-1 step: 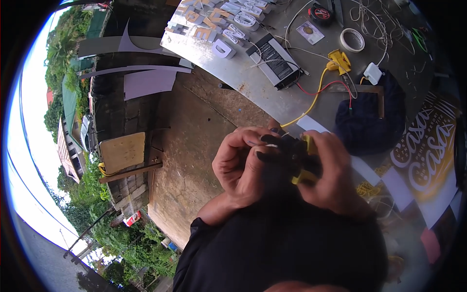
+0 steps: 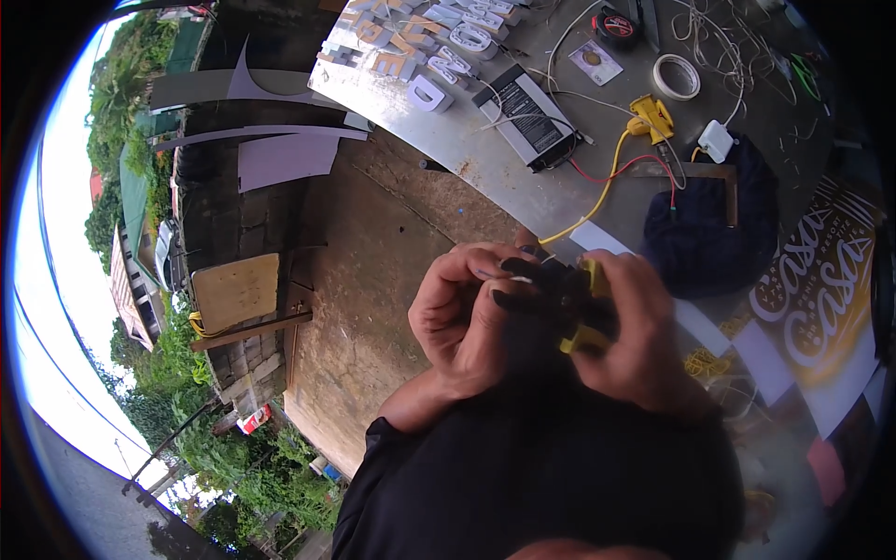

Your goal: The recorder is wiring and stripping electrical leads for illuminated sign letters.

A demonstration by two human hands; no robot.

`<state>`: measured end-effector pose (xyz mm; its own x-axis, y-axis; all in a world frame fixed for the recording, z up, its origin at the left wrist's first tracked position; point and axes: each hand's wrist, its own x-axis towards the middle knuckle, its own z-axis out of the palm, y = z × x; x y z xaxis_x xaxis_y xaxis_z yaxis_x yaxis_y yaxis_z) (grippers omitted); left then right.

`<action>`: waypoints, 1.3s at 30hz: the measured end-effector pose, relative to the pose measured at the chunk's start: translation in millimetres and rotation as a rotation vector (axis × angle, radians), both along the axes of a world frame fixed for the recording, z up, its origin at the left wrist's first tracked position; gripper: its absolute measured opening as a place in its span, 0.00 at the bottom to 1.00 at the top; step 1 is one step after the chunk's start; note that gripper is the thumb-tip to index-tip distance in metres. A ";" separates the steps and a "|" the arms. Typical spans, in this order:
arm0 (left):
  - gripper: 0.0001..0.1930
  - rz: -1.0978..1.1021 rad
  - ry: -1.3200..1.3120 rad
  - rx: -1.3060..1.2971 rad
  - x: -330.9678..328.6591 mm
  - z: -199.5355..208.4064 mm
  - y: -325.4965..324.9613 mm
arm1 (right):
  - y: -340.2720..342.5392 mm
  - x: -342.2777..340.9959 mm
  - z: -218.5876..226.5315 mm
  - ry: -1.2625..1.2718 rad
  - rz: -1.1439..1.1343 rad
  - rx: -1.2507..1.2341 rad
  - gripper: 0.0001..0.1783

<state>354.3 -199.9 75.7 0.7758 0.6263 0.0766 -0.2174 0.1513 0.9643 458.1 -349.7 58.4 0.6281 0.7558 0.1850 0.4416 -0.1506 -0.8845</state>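
Observation:
My right hand (image 2: 635, 327) is wrapped around the yellow grips of dark-jawed pliers (image 2: 558, 297), held in front of my chest. The jaws point left, toward my left hand (image 2: 462, 313). Thumb and forefinger of that hand are pinched together right at the jaw tips. A thin pale strand, looking like a wire end (image 2: 525, 280), shows between the fingertips and the jaws; most of it is hidden. Beyond the hands, a yellow cable (image 2: 609, 191) runs from a yellow connector (image 2: 651, 116) on the table down toward them.
On the metal table (image 2: 504, 182) lie a black-and-silver power supply box (image 2: 527, 117), several raised white letters (image 2: 429, 93), a tape roll (image 2: 676, 77), a tape measure (image 2: 616, 26), a white adapter (image 2: 716, 141), dark blue cloth (image 2: 709, 238) and a metal square (image 2: 731, 201). Printed sheets (image 2: 812, 289) are at right.

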 end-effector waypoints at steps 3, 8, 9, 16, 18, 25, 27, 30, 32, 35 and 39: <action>0.07 -0.003 0.058 0.035 2.1 2.5 -0.3 | -0.3 0.7 -0.5 0.004 0.001 -0.016 0.32; 0.06 -0.018 0.047 0.056 3.1 1.5 0.9 | -1.0 1.6 -0.4 0.003 0.002 -0.020 0.33; 0.06 -0.020 0.043 0.052 3.0 1.6 0.8 | -1.2 1.6 -0.7 0.002 0.006 -0.018 0.33; 0.05 0.045 0.103 0.056 1.0 3.0 -0.7 | -0.8 0.1 -6.2 0.236 0.056 -0.015 0.31; 0.07 0.006 0.083 0.016 -2.7 -1.0 2.0 | 0.3 1.6 -5.4 0.271 0.073 -0.028 0.28; 0.04 0.097 0.233 0.319 -1.0 -5.1 3.9 | 5.3 1.8 -6.9 0.484 0.100 -0.047 0.21; 0.04 0.093 0.249 0.313 0.3 -4.5 4.3 | 6.6 2.2 -11.7 0.486 0.111 -0.016 0.21; 0.04 0.097 0.257 0.365 0.0 -6.5 5.0 | 6.9 3.2 -14.1 0.527 0.149 0.024 0.18; 0.03 0.086 0.261 0.382 -0.8 -5.5 6.4 | 5.9 4.8 -13.0 0.563 0.177 0.032 0.16; 0.03 0.082 0.252 0.385 0.4 -4.6 5.5 | 4.3 6.9 -11.0 0.674 0.241 -0.113 0.17; 0.04 0.068 0.252 0.327 2.8 -1.8 5.3 | 7.5 5.6 -12.4 0.684 0.228 -0.095 0.17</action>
<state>357.1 -194.7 74.0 0.7537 0.6506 0.0932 0.0326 -0.1786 0.9834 463.7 -342.2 46.0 0.4047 0.8748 -0.2662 -0.1762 -0.2110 -0.9615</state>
